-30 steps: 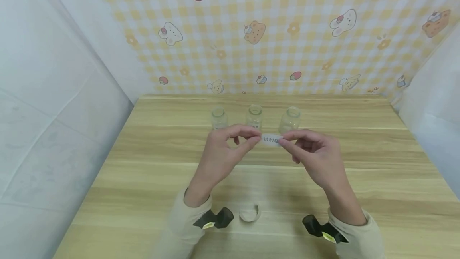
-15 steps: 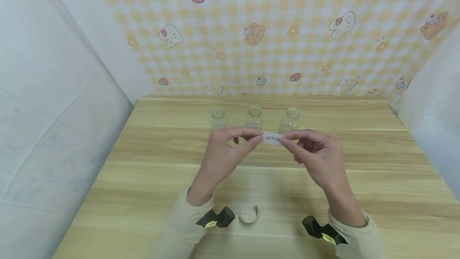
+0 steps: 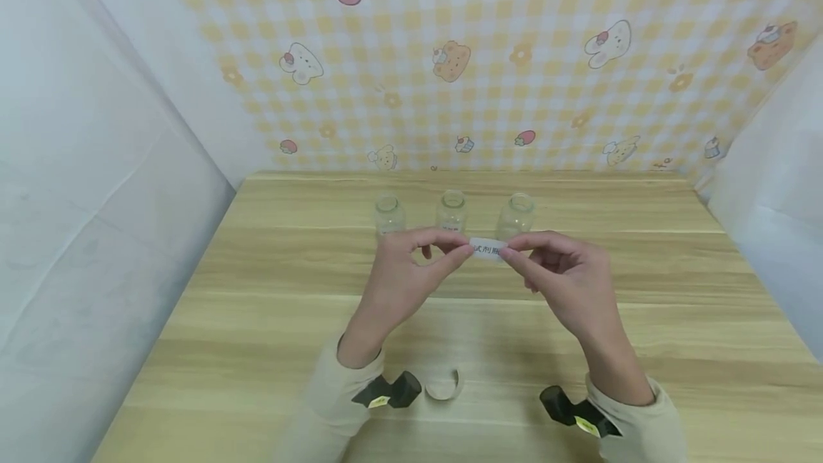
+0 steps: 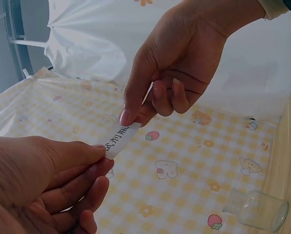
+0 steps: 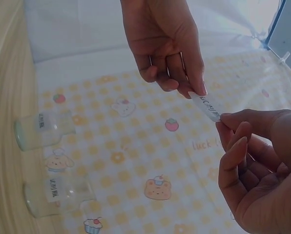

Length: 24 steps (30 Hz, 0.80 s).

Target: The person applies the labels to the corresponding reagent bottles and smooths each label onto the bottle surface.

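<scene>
A small white label [image 3: 486,248] printed with dark characters is stretched between both hands above the table. My left hand [image 3: 411,270] pinches its left end between thumb and forefinger. The other end is pinched the same way by my right hand [image 3: 566,277]. Behind the hands stand three open clear glass bottles: a left bottle [image 3: 389,214], a middle bottle [image 3: 453,210] and a right bottle [image 3: 516,214]. In the right wrist view, two bottles carry similar labels, one on the upper bottle [image 5: 28,131] and one on the lower bottle [image 5: 38,197]. The hands partly cover the bottles' lower parts in the head view.
A curled strip ring [image 3: 444,384] lies on the wooden table [image 3: 257,349] between the forearms. A yellow checked cloth [image 3: 495,91] with cartoon prints hangs behind the table. White sheets [image 3: 96,198] close off both sides.
Over the last second the label has tilted slightly back and forth between the fingers. Both hands keep their pinch and stay nearly in place. The head view has shifted a little.
</scene>
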Available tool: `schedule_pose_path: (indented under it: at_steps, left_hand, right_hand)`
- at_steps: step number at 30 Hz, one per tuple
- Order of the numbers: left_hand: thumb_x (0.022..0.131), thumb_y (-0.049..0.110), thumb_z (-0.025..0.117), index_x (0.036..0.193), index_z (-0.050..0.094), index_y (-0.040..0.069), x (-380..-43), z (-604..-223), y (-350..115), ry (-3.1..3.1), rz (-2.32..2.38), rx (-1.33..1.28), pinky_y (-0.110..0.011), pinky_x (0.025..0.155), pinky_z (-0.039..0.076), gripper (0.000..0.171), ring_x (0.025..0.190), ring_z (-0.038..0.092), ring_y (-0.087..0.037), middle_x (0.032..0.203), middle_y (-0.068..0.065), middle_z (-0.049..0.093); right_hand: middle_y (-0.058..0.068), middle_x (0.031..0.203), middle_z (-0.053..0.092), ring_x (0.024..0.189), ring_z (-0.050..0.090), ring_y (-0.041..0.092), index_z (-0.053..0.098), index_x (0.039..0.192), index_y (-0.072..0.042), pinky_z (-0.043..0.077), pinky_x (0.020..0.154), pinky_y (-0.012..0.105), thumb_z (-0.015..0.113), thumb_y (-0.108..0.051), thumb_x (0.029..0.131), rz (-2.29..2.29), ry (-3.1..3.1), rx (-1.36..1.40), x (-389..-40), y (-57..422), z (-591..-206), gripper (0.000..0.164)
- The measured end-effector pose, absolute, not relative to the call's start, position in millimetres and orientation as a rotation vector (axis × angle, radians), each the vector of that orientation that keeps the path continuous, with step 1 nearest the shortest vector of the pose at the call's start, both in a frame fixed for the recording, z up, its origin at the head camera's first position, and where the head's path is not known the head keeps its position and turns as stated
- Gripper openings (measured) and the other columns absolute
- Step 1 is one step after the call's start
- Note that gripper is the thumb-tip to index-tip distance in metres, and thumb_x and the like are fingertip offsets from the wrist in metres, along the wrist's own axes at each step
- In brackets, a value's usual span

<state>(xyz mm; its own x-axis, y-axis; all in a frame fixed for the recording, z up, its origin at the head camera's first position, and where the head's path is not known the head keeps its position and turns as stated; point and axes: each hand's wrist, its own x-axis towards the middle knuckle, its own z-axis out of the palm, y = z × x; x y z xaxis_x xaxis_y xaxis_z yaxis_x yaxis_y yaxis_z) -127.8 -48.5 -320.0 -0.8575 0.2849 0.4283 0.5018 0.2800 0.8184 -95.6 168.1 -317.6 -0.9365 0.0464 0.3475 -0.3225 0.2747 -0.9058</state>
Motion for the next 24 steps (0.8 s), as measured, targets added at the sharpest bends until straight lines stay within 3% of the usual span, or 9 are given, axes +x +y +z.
schedule_pose_path:
  at_steps: [7, 14, 19, 24]
  left_hand:
    - [0.093, 0.017, 0.079, 0.098, 0.080, 0.009, -141, -327, -31, -2.241, -1.673, -0.750, -0.043, 0.073, 0.050, 0.009, 0.074, 0.061, -0.006, 0.083, 0.006, 0.075]
    - [0.094, 0.017, 0.079, 0.097, 0.080, 0.009, -161, -335, -9, -2.142, -1.677, -0.790, -0.028, 0.071, 0.045, 0.009, 0.077, 0.061, -0.007, 0.083, 0.004, 0.074]
    - [0.094, 0.016, 0.079, 0.098, 0.080, 0.007, -173, -340, 7, -2.092, -1.639, -0.818, -0.034, 0.070, 0.048, 0.010, 0.079, 0.062, -0.007, 0.085, 0.001, 0.075]
    - [0.093, 0.017, 0.079, 0.098, 0.081, 0.007, -185, -347, 24, -2.067, -1.643, -0.798, -0.033, 0.069, 0.047, 0.011, 0.079, 0.064, -0.007, 0.089, -0.001, 0.078]
  right_hand:
    - [0.004, 0.061, 0.058, 0.051, 0.050, 0.016, 0.078, 0.096, -0.002, 0.041, 0.046, 0.023, 0.079, -0.002, 0.090, 1.668, -2.229, 0.225, -104, 177, -317, 0.005]
    - [0.002, 0.059, 0.059, 0.048, 0.050, 0.014, 0.079, 0.097, 0.001, 0.038, 0.043, 0.021, 0.079, -0.003, 0.091, 1.607, -2.163, 0.133, -115, 187, -320, 0.007]
    - [0.001, 0.056, 0.060, 0.044, 0.047, 0.013, 0.077, 0.095, 0.005, 0.032, 0.039, 0.021, 0.078, 0.001, 0.090, 1.601, -2.073, 0.123, -123, 193, -324, 0.007]
    - [-0.003, 0.054, 0.058, 0.041, 0.044, 0.009, 0.077, 0.095, 0.005, 0.029, 0.037, 0.020, 0.078, -0.001, 0.090, 1.580, -2.040, 0.060, -132, 202, -330, 0.008]
